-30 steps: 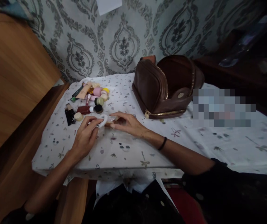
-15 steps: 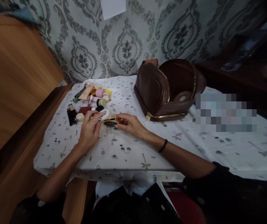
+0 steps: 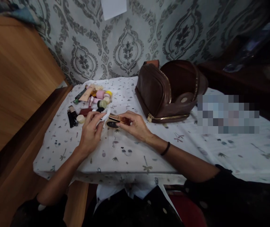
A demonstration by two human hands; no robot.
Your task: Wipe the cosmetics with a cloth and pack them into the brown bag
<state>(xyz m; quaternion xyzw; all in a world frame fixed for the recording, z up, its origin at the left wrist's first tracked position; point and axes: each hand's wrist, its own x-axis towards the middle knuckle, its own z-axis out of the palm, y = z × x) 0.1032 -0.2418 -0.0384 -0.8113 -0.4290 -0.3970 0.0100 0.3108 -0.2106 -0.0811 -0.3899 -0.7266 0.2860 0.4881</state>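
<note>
White tablecloth [image 3: 130, 164] with small scattered prints covers the table before us. At the near edge we see our black clothing [image 3: 130, 208] with pale dots, a red patch [image 3: 186, 205] to its right and a strip of pale wood [image 3: 75, 201] to its left.

Above the cloth, left of the middle, our two hands almost meet. Our left hand [image 3: 89, 129] grips a white ring [image 3: 106, 115] between bent fingers and thumb. Our right hand [image 3: 135, 126], a dark band [image 3: 165, 148] round its wrist, is closed on a small gold-and-amber container [image 3: 115, 118], whose gold end points left toward the ring. Just on the near side of the container is a dark oval piece [image 3: 112, 124]; we cannot tell whether the right hand holds it too.

Past the left hand, small toiletries lie in a loose group: black tubes [image 3: 72, 119], a round cream lid [image 3: 80, 119], a dark red bottle [image 3: 85, 111] partly behind our fingers, a green jar [image 3: 101, 103], a pink bottle [image 3: 100, 94] and, farther back, a peach tube [image 3: 87, 92].

To the right of these, well apart, sits a brown bag [image 3: 152, 91], its gold-zipped mouth gaping. Farther right, a blurred patch [image 3: 228, 115] hides part of the table. A wooden cabinet [image 3: 14, 78] fills the far left, and behind everything hangs a grey patterned curtain [image 3: 146, 31] with a sheet of white paper [image 3: 114, 8] in front at the top.
</note>
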